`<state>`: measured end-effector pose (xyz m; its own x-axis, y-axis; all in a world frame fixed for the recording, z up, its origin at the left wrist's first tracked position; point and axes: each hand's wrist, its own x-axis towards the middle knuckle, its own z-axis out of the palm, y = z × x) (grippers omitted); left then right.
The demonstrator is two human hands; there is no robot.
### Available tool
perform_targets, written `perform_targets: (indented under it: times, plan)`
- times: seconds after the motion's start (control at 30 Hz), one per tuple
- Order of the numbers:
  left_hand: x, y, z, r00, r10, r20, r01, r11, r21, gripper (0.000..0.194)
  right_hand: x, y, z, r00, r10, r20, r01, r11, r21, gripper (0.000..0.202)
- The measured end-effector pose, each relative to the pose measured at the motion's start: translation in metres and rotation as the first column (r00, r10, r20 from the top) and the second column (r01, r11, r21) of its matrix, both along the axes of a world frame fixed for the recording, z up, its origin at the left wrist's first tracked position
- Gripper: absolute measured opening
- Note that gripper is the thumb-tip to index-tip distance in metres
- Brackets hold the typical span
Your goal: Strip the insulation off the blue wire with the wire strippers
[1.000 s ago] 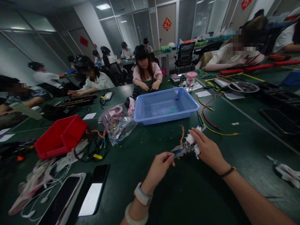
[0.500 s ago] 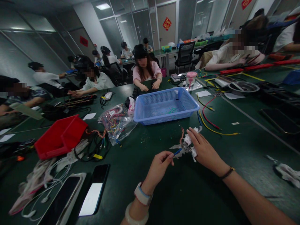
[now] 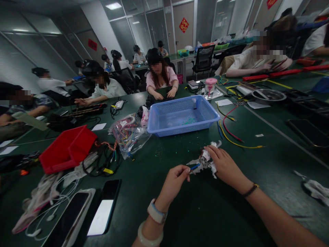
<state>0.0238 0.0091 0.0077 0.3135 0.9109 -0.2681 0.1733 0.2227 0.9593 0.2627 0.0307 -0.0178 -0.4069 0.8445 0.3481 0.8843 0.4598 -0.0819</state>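
My right hand (image 3: 223, 164) is wrapped round the white-covered handles of a pair of wire strippers (image 3: 204, 162), whose metal jaws point left. A short blue wire (image 3: 194, 167) lies at the jaws, its near end pinched between the thumb and fingertips of my left hand (image 3: 177, 180). Whether the blades bite into the wire is too small to tell. Both hands are just above the dark green table (image 3: 164, 212), with a blue plastic basket (image 3: 180, 132) beyond them holding small green bits.
Left of my hands lie a clear bag of coloured wires (image 3: 128, 133), a red bin (image 3: 68, 147), black cables, gloves, white earphones and two phones. Yellow, red and blue wires (image 3: 227, 127) lie to the right. Several people sit at tables around.
The fingers of my right hand have closed further round the strippers' handles. A twisted copper strand that stood up behind the tool no longer shows there. My left hand has hardly moved.
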Motion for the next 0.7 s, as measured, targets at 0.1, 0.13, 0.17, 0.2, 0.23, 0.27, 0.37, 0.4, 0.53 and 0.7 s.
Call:
perform_targets:
  times: [0.1,0.13,0.17,0.2,0.23,0.27,0.37,0.4,0.53,0.7]
  plan:
    - [0.000,0.000,0.000,1.000,0.000,0.005,0.000,1.000,-0.008,0.031,0.001,0.000,0.001,0.999,-0.022,0.035,0.022,1.000,0.014,0.065]
    - [0.001,0.000,0.000,1.000,-0.001,0.007,0.001,1.000,-0.007,0.032,0.001,0.000,0.001,0.999,-0.028,0.045,0.027,0.999,0.019,0.062]
    - [0.001,0.000,0.000,1.000,-0.004,0.006,0.004,1.000,-0.008,0.033,0.001,0.000,0.002,0.998,-0.033,0.055,0.031,0.999,0.024,0.059]
    - [0.001,0.000,0.000,1.000,-0.005,0.004,0.005,1.000,-0.010,0.034,0.001,-0.001,0.003,0.997,-0.038,0.064,0.036,0.999,0.028,0.055]
    - [0.001,0.000,0.001,1.000,-0.006,0.001,0.006,1.000,-0.013,0.034,0.001,-0.001,0.005,0.996,-0.045,0.073,0.043,0.999,0.034,0.052]
    - [0.002,-0.001,0.001,1.000,-0.004,0.000,0.004,1.000,-0.018,0.035,0.000,-0.001,0.006,0.995,-0.053,0.083,0.050,0.998,0.041,0.049]
    - [0.003,-0.001,0.003,1.000,0.001,0.015,0.000,0.999,-0.039,0.036,0.000,-0.004,0.010,0.990,-0.086,0.114,0.078,0.994,0.075,0.043]
    - [0.003,-0.001,0.004,1.000,0.000,0.029,0.002,0.999,-0.050,0.035,0.000,-0.005,0.012,0.988,-0.100,0.119,0.090,0.992,0.089,0.041]
    - [0.003,-0.001,0.005,0.993,-0.025,0.118,0.037,0.994,-0.102,0.035,-0.001,-0.010,0.013,0.980,-0.189,0.055,0.176,0.967,0.183,0.035]
    - [0.000,0.000,0.001,0.986,-0.049,0.161,0.065,0.993,-0.098,0.034,0.000,-0.007,0.013,0.992,-0.125,-0.029,0.128,0.962,0.243,0.032]
